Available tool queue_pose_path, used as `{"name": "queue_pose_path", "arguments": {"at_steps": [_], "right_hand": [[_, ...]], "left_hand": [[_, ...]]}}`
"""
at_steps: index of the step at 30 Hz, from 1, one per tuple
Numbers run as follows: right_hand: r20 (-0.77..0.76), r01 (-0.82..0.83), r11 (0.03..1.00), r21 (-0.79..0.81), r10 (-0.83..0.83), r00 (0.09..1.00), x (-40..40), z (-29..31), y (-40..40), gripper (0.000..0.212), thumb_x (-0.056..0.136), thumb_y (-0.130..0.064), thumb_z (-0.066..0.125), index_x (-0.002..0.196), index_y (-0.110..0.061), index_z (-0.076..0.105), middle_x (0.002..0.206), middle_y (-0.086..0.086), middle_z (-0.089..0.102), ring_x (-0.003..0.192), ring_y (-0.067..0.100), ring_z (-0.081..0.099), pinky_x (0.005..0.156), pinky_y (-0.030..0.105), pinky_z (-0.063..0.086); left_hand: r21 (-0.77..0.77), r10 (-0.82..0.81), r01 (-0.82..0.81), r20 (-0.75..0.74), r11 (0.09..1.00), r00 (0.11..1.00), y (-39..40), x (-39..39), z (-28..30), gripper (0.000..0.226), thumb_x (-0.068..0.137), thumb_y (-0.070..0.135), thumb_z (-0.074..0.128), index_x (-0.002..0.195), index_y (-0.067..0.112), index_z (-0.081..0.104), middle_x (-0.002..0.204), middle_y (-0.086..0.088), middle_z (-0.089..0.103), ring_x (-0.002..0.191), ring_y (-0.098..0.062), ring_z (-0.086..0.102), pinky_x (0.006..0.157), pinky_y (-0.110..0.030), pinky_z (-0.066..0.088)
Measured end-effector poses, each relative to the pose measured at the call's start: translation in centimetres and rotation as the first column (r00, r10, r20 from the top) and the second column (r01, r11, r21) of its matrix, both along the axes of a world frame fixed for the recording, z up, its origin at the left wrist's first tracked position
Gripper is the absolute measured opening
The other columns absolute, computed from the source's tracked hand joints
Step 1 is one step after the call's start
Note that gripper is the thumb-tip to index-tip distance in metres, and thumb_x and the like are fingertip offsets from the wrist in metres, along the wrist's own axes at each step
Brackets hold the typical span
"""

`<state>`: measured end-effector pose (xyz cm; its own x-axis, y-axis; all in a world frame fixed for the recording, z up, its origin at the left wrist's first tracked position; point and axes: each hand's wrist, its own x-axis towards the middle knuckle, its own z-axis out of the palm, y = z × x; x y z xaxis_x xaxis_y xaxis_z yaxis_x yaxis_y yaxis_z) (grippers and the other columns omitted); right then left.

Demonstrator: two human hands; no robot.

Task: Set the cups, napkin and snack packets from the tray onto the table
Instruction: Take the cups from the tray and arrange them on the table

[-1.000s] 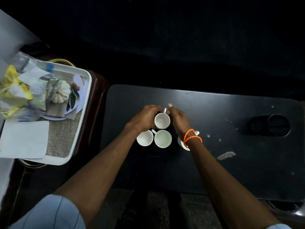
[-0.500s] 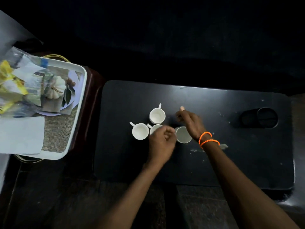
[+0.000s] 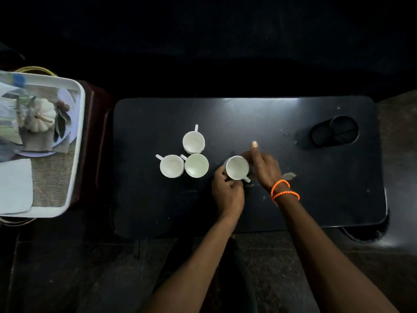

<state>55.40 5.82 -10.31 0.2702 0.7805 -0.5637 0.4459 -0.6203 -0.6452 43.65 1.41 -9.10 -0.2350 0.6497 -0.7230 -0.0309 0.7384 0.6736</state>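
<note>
Now both our hands are around one white cup (image 3: 237, 167) on the dark table (image 3: 270, 123). Our left hand (image 3: 228, 192) curls its fingers against the cup's near side, and our right hand (image 3: 265, 164), with orange bead bracelets (image 3: 284, 190) at the wrist, holds the far side, one finger pointing away. The cup's handle sticks out toward us, between the two hands.

A second ago our hands were at the far cup of the cluster; half a second ago they were closing on this cup, which we have now drawn slightly apart.

Just left of the grip, three more cups (image 3: 184, 157) sit bunched together, two of them touching. So all four cups are on the table.

Well left of the grip, the white tray (image 3: 77, 141) holds the pale napkin (image 3: 14, 185) and, at its far end, clear wrapping that we take for the snack packets (image 3: 13, 114), too blurred to count. Those look like what remains.
</note>
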Motion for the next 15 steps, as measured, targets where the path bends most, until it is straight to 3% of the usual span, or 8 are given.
{"name": "queue_pose_path", "arguments": {"at_steps": [2,3,4,5,7,11,15], "right_hand": [[-0.020,0.064,0.998,0.004,-0.064,0.998,0.1,-0.2,-1.0,0.066,0.100,-0.073,0.027,0.078,-0.036,0.076,0.089,-0.005,0.078,0.090,0.015,0.073,0.070,0.014,0.050],[-0.059,0.114,0.993,0.006,-0.114,0.992,0.1,-0.3,-1.4,0.065,0.099,-0.075,0.029,0.079,-0.036,0.076,0.091,-0.005,0.078,0.091,0.016,0.074,0.071,0.017,0.057],[-0.111,0.175,0.985,0.004,-0.173,0.979,0.0,-0.4,-1.7,0.064,0.097,-0.077,0.032,0.081,-0.035,0.077,0.093,-0.002,0.079,0.092,0.019,0.076,0.075,0.028,0.063],[-0.166,0.231,0.973,0.003,-0.228,0.960,-0.2,-0.4,-2.0,0.063,0.095,-0.078,0.035,0.085,-0.033,0.077,0.096,0.002,0.080,0.093,0.022,0.077,0.078,0.041,0.066],[-0.237,0.300,0.954,0.011,-0.289,0.928,-0.5,-0.4,-2.1,0.063,0.090,-0.081,0.037,0.094,-0.032,0.077,0.102,0.007,0.079,0.097,0.026,0.077,0.083,0.053,0.065],[-0.266,0.354,0.935,-0.025,-0.348,0.899,-1.1,-0.2,-2.0,0.070,0.085,-0.087,0.038,0.089,-0.032,0.081,0.100,0.006,0.081,0.100,0.028,0.076,0.089,0.057,0.061],[-0.334,0.423,0.903,-0.072,-0.421,0.843,-1.4,0.5,-3.7,0.076,0.078,-0.093,0.045,0.086,-0.028,0.083,0.096,0.010,0.081,0.095,0.029,0.078,0.076,0.054,0.066]], "left_hand": [[0.065,0.014,-0.014,-0.002,0.998,1.000,0.2,-0.3,-0.5,0.060,0.081,-0.002,0.057,0.114,0.047,0.059,0.131,-0.009,0.068,0.103,-0.021,0.074,0.098,-0.049,0.059],[0.073,0.017,-0.016,-0.006,0.997,1.000,0.2,-0.4,-0.8,0.061,0.082,-0.004,0.056,0.111,0.050,0.060,0.130,-0.008,0.067,0.104,-0.023,0.073,0.099,-0.052,0.059],[0.069,0.017,-0.017,-0.005,0.997,1.000,0.4,-0.4,-1.1,0.061,0.083,-0.005,0.055,0.109,0.050,0.062,0.129,-0.008,0.068,0.109,-0.025,0.072,0.101,-0.054,0.057],[0.061,0.018,-0.018,-0.003,0.998,1.000,0.5,-0.4,-1.3,0.060,0.085,-0.005,0.054,0.110,0.048,0.065,0.129,-0.009,0.068,0.114,-0.027,0.070,0.104,-0.056,0.055],[0.033,0.055,-0.056,0.031,0.998,0.998,0.8,-0.4,-1.6,0.053,0.089,-0.004,0.053,0.113,0.040,0.070,0.131,-0.010,0.068,0.122,-0.027,0.067,0.109,-0.056,0.053],[-0.068,0.258,-0.249,0.238,0.966,0.936,1.2,0.2,-0.7,0.046,0.096,-0.004,0.047,0.126,0.022,0.071,0.144,-0.013,0.059,0.124,-0.027,0.065,0.095,-0.046,0.062],[-0.110,0.283,-0.263,0.254,0.958,0.925,0.5,0.1,0.1,0.048,0.095,-0.002,0.042,0.130,0.011,0.072,0.145,-0.010,0.060,0.122,-0.024,0.064,0.090,-0.047,0.063]]}}
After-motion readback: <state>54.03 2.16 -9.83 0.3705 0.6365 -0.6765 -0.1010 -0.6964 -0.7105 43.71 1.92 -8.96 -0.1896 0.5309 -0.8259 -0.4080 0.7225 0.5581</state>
